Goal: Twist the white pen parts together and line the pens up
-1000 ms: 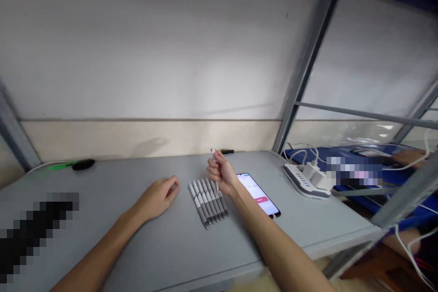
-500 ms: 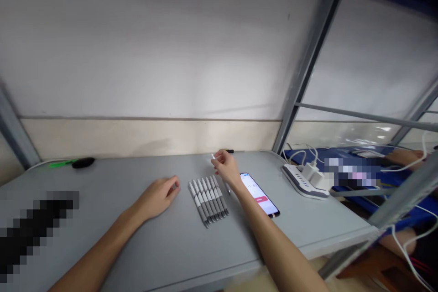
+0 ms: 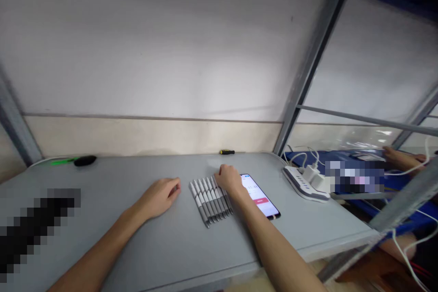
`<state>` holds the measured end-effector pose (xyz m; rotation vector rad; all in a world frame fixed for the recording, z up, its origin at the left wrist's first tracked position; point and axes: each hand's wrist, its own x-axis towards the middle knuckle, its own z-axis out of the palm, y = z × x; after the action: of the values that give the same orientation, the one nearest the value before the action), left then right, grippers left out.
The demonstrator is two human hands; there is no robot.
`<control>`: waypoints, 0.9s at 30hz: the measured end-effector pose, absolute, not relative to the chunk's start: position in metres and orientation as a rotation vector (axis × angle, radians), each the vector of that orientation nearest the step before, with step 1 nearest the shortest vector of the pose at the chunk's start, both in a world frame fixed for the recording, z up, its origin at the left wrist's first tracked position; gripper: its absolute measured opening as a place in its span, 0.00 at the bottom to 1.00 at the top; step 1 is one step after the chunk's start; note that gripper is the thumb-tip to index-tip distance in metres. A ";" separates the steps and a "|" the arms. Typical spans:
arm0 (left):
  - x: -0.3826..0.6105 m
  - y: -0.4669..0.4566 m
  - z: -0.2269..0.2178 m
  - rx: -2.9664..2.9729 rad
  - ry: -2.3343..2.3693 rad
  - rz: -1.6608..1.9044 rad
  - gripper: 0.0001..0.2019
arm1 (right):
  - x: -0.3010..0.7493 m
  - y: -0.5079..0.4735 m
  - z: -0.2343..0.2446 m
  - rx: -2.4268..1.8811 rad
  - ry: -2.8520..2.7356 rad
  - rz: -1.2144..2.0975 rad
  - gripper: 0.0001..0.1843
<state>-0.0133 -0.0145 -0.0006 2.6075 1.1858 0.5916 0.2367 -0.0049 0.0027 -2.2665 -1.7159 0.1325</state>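
Note:
Several white-and-grey pens [image 3: 208, 200] lie side by side in a slanted row on the grey desk [image 3: 164, 246]. At the row's right end is my right hand [image 3: 230, 178], closed over the upper part of the last pen [image 3: 227, 203]. My fingertips are mostly hidden behind the hand, and that pen's lower end shows below them. My left hand [image 3: 162, 196] rests on the desk left of the row, apart from the pens, its fingers curled together with nothing seen in them.
A lit phone [image 3: 262, 196] lies just right of my right hand. Beyond it sits a white power strip [image 3: 304, 185] with plugs and cables. A yellow-and-black screwdriver [image 3: 227, 152] lies by the wall. Another person's hand [image 3: 400, 157] is at far right.
My right hand has come down and toward me from behind the row, bringing a pen to its right end. The screwdriver is now uncovered. My left hand has stayed put.

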 end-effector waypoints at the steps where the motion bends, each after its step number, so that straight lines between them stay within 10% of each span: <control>1: -0.013 -0.014 -0.001 2.612 1.182 0.584 0.10 | 0.236 -0.005 0.003 -2.270 -1.725 0.144 0.15; 22: -0.011 -0.017 -0.002 2.617 1.189 0.545 0.08 | 0.186 -0.035 0.013 -2.238 -1.924 0.448 0.55; 27: -0.010 -0.016 -0.003 2.611 1.191 0.545 0.08 | 0.180 -0.043 0.019 -2.281 -1.944 0.453 0.50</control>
<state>-0.0104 -0.0162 -0.0028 2.6110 1.1912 0.5450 0.1796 -0.0427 0.0192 -2.2813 -1.9442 0.4526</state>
